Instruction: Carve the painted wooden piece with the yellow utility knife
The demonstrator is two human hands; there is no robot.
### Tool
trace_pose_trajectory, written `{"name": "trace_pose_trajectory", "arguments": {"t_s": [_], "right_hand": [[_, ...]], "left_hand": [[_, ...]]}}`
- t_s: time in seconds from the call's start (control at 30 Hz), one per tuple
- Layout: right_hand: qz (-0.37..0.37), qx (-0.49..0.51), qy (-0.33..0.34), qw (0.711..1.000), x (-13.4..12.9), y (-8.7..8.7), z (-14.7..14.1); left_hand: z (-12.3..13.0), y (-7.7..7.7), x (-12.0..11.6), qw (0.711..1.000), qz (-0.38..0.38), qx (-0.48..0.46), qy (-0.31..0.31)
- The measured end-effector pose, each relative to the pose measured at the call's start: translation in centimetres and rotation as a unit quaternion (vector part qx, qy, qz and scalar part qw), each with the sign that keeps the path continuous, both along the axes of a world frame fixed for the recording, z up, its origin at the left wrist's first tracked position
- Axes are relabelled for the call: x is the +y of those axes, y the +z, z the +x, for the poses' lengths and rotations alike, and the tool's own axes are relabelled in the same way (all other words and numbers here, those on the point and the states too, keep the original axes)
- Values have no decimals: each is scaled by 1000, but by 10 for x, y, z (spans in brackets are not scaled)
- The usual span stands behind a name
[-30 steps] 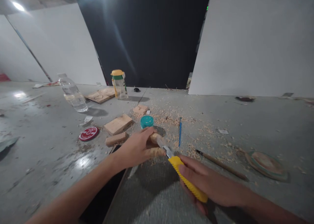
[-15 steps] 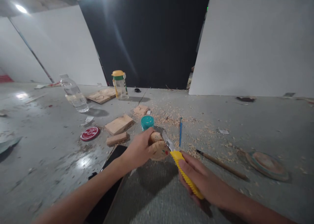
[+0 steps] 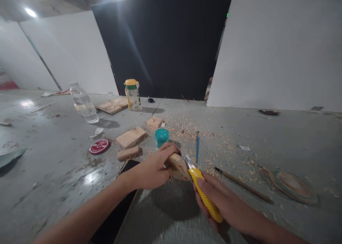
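My left hand (image 3: 155, 167) is closed around a pale carved piece of wood (image 3: 179, 164) with small red marks on it, held above a grey board (image 3: 160, 219). In my right hand (image 3: 213, 192) is a yellow utility knife (image 3: 205, 196), gripped along its handle. Its metal blade end points up and away, close beside the wood's right edge; whether the blade touches the wood I cannot tell. Just beyond my left hand stands a small teal-lidded tub (image 3: 161, 136). A blue stick-like tool (image 3: 197, 147) lies past the knife tip.
Wood shavings (image 3: 184, 126) litter the floor. Wood blocks (image 3: 130, 137), a red round lid (image 3: 99, 146) and a black flat object (image 3: 112, 212) lie left. Two bottles stand behind, one clear (image 3: 84, 105), one yellow-capped (image 3: 132, 96). At right lie a wooden-handled tool (image 3: 245, 187) and an oval disc (image 3: 292, 185).
My left hand has turned the wood piece, so its edge now shows instead of its marked face. The knife has shifted slightly right and nearer to me. The view has tilted a little.
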State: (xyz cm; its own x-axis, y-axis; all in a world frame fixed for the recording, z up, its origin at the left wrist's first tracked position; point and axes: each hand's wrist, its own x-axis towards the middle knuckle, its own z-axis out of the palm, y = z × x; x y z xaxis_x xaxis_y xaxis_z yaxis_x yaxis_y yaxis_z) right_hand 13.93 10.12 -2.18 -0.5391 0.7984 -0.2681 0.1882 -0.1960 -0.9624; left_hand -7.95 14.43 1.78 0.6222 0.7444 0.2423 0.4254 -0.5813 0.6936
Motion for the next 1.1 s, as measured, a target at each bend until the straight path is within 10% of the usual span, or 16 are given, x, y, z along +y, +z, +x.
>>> {"name": "trace_pose_trajectory", "arguments": {"t_s": [0.4,0.6,1.1], "right_hand": [[-16,-33,-1,999,0,-2,-2],[40,-18,8,999,0,6,-6],[-35,26,-36,998,6,-6,-4]], "left_hand": [[-3,7,-1,995,-100,23,17],[3,12,-9,953,-283,-24,-108],[16,6,-15,994,59,86,36]]}}
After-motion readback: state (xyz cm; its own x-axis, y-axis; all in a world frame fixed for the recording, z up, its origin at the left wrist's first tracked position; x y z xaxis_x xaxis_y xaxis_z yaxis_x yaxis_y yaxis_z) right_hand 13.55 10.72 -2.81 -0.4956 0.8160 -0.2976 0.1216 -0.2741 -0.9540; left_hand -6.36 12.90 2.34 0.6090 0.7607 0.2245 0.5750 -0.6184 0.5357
